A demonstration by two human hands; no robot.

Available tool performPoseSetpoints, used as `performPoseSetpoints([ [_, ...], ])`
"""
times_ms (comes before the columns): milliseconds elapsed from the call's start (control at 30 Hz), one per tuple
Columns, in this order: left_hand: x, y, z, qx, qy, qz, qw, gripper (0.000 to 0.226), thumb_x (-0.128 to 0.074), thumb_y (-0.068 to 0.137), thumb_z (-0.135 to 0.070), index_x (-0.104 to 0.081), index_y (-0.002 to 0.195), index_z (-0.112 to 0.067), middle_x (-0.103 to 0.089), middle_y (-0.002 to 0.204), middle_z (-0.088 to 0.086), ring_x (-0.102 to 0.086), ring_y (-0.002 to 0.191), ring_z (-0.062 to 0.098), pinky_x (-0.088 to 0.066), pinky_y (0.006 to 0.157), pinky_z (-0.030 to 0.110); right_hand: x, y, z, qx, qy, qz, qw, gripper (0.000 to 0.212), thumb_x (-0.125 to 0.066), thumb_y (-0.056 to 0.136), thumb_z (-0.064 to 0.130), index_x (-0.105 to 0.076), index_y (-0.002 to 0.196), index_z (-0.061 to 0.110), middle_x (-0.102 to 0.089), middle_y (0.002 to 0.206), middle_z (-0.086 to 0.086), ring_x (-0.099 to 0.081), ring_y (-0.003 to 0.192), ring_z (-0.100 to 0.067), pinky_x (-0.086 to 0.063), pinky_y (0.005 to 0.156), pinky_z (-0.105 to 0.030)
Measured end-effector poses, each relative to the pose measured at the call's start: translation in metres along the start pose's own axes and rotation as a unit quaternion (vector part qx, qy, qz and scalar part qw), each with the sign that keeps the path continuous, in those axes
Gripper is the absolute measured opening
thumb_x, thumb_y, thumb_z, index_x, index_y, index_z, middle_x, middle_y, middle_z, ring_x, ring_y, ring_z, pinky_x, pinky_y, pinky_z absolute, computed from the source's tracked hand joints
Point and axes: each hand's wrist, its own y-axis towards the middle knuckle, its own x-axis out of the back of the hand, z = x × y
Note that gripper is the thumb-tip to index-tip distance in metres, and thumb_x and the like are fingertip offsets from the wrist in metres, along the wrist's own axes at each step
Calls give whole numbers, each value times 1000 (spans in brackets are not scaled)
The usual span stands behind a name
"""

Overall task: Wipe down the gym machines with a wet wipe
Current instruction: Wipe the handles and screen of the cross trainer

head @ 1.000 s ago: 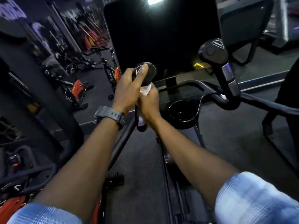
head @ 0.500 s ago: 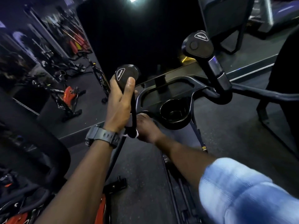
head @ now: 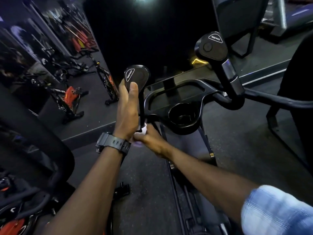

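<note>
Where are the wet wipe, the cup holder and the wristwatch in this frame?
wet wipe (head: 143, 130): head view, white bunched part beside the handle stem.
cup holder (head: 198, 122): head view, right outer wall of the round black cup.
wristwatch (head: 116, 143): head view, dark strap on the left wrist.

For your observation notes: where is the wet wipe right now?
In the head view, centre frame, the wet wipe is bunched in the right hand at the base of the left handle, just below the left hand.

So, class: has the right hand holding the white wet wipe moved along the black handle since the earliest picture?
Yes. The right hand with the white wet wipe has slid down the black left handle, from just under its paddle-shaped top to its base.
</note>
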Motion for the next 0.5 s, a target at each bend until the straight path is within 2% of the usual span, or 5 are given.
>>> performPoseSetpoints([
  [167,9,3,4,27,-13,31,999,91,-30,80,-88,-47,141,-22,-58,132,20,-54,124,40,-40,105,64,-3,-2,42,0,269,-14,963,32,-51,86,35,-72,95,13,-71,87,-4,-66,77,-14,-51,72,-27],
  [233,11,2,6,9,46,18,999,80,-21,93,-74,-38,149,-20,-43,150,17,-34,142,36,-28,115,60,-1,4,65,9,290,-13,957,53,-39,98,48,-61,122,7,-69,103,-7,-67,90,-17,-54,80,-30],
  [300,7,-1,6,-37,102,-18,994,66,-18,100,-53,-27,155,-18,-22,163,4,-9,153,18,-10,124,48,1,12,93,16,293,-10,956,70,-25,101,59,-53,136,5,-65,118,-11,-64,105,-22,-52,94,-36],
  [367,1,-3,7,-93,125,-43,987,60,-24,104,-40,-19,157,-13,-16,165,3,-4,153,14,-6,125,40,0,21,116,37,281,-29,958,80,-20,99,65,-57,129,1,-64,120,-14,-61,111,-25,-45,105,-40],
  [500,-10,-3,14,-136,109,-79,982,57,-31,106,-24,-13,156,-3,-11,165,11,-8,153,15,-9,125,34,-3,27,117,73,272,-49,958,80,-16,100,65,-60,122,2,-65,115,-13,-60,108,-23,-48,96,-32],
])
